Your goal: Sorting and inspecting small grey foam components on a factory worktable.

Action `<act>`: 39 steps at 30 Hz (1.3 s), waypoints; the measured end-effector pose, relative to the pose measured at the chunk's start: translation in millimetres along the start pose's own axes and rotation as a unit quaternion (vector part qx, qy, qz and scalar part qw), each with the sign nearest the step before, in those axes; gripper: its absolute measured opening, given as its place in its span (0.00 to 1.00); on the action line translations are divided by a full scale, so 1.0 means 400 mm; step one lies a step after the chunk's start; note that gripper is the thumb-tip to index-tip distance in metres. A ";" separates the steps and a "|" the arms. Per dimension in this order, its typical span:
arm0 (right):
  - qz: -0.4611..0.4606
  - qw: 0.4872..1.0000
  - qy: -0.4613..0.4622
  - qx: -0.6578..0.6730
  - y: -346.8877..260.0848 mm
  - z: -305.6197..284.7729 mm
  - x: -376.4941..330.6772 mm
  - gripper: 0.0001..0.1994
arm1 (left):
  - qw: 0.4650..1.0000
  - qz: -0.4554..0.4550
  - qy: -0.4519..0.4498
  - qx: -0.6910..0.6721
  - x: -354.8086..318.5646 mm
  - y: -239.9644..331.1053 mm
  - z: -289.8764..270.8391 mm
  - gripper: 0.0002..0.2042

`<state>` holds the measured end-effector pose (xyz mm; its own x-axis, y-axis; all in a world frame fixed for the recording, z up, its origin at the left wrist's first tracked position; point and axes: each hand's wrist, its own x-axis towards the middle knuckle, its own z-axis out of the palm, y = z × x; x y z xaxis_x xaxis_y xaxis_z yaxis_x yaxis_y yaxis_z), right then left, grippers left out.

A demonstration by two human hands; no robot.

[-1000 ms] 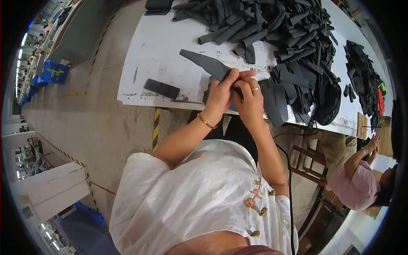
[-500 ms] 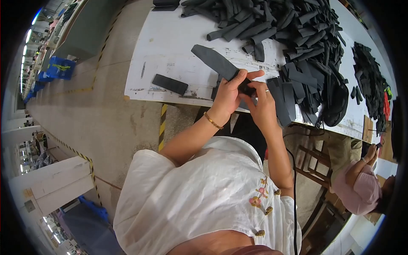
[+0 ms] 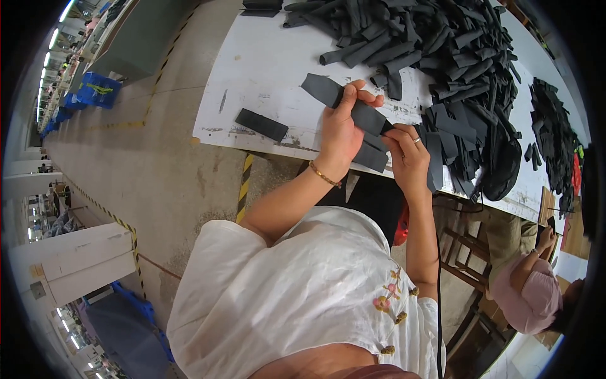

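Left hand (image 3: 341, 132) clamped on a long dark strip (image 3: 344, 104), right hand (image 3: 409, 155) pinching its other end, up over the white table (image 3: 265, 57) edge. 1 loose dark piece (image 3: 261, 124) lying left, big strip heap (image 3: 435, 44) behind.

A white bench (image 3: 265, 69) is spread with a large heap (image 3: 442, 44) of dark strips. A single flat pad (image 3: 261, 124) is laid apart near its front edge. Blue crates (image 3: 96, 90) are set on the concrete floor (image 3: 164, 170). A seated person (image 3: 527, 294) is seen at lower right.
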<state>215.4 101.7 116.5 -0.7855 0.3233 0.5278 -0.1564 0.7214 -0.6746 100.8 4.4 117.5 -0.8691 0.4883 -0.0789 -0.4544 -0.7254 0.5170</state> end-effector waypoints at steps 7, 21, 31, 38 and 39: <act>0.002 1.000 0.000 0.013 0.008 0.007 0.001 0.05 | 0.999 -0.007 0.010 -0.037 -0.004 -0.015 -0.011 0.12; -0.011 0.999 -0.030 -0.001 -0.017 -0.001 -0.021 0.05 | 0.995 -0.007 0.096 -0.007 0.043 0.040 -0.031 0.11; -0.037 0.999 -0.013 -0.017 0.006 0.003 -0.045 0.07 | 0.989 -0.046 0.137 -0.036 0.014 0.002 -0.018 0.13; -0.071 0.997 -0.018 -0.018 0.011 0.026 -0.027 0.08 | 0.989 -0.067 0.128 0.004 -0.031 -0.042 -0.011 0.16; -0.061 0.998 -0.022 -0.012 0.015 0.025 -0.026 0.07 | 0.989 -0.066 0.129 0.003 -0.034 -0.042 -0.010 0.16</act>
<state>216.5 96.4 101.8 -0.7866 0.2050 0.5825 -0.2391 0.7686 -0.5934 119.3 8.1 106.5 -0.8232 0.4386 -0.3605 -0.5673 -0.6596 0.4930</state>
